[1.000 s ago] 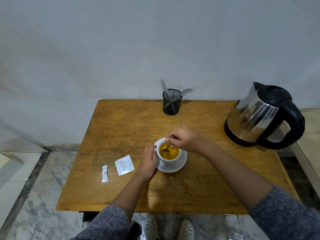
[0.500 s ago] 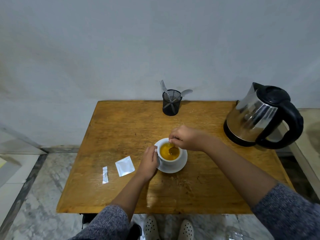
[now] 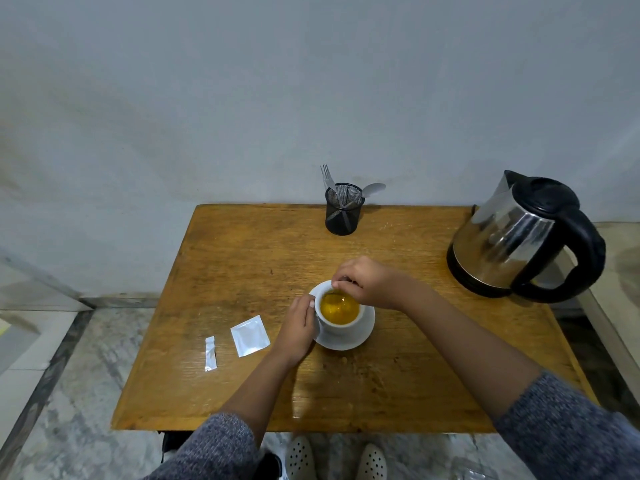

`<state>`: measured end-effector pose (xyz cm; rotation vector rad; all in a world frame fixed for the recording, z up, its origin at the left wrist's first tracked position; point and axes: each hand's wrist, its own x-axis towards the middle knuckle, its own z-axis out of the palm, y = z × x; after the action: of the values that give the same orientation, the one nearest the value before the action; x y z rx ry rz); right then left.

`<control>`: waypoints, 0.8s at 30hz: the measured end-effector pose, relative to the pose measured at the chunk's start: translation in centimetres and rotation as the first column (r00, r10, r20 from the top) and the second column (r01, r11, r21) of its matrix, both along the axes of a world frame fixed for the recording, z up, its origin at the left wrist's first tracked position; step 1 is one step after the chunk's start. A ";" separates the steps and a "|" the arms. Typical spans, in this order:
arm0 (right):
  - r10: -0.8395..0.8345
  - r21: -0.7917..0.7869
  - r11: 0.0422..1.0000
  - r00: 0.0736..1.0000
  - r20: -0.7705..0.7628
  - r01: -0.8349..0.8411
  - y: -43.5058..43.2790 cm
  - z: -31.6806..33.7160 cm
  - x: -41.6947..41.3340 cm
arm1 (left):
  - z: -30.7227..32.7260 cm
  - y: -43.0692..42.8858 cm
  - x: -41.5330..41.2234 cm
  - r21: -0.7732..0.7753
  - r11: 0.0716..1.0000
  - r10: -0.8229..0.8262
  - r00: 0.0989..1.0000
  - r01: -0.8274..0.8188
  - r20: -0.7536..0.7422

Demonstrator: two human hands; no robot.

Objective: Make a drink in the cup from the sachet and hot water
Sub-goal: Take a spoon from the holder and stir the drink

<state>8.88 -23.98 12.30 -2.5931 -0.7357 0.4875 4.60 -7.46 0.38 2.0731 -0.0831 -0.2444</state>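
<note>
We see the left hand [image 3: 298,328] pressed around the side of the white cup [image 3: 341,323]. The right hand [image 3: 367,283] is above its far rim, fingers pinched together on something we cannot tell. The cup holds yellow drink [image 3: 338,307] and stands on a saucer [image 3: 360,336] on the wooden counter [image 3: 398,382]. The torn sachet [image 3: 250,335] lies left; the kettle [image 3: 519,237] stands far right.

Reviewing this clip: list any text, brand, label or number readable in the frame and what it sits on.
None can be read.
Sachet: plain white face, no print visible.
Torn-off strip: blank, too small to tell more.
Kettle: steel body and black lid show only reflections, no logo or level marks visible.
Cup, saucer and mesh cutlery holder: unmarked.
</note>
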 end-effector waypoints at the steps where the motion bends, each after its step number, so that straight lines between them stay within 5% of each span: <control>1: 0.003 -0.018 1.000 1.000 0.012 -0.003 -0.2 0.0 0.0 | 0.0 0.0 0.0 0.001 1.000 0.001 1.000 -0.001 -0.001; 7: 0.019 -0.053 0.998 1.000 -0.018 -0.020 -0.8 0.5 0.1 | -0.2 -0.1 0.1 0.023 1.000 0.008 1.000 -0.007 -0.010; 13: -0.032 0.098 0.994 0.998 -0.053 0.037 -0.1 0.2 -0.2 | -0.3 -0.1 0.1 -0.008 1.000 0.009 1.000 -0.009 0.024; 24: 0.031 -0.076 0.997 0.999 0.029 -0.029 -0.1 0.3 0.2 | 0.0 -0.1 0.0 -0.004 1.000 0.012 1.000 -0.012 0.008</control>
<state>9.06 -24.12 12.58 -2.6680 -0.7816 0.4948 4.59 -7.61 0.37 2.0703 -0.0760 -0.2278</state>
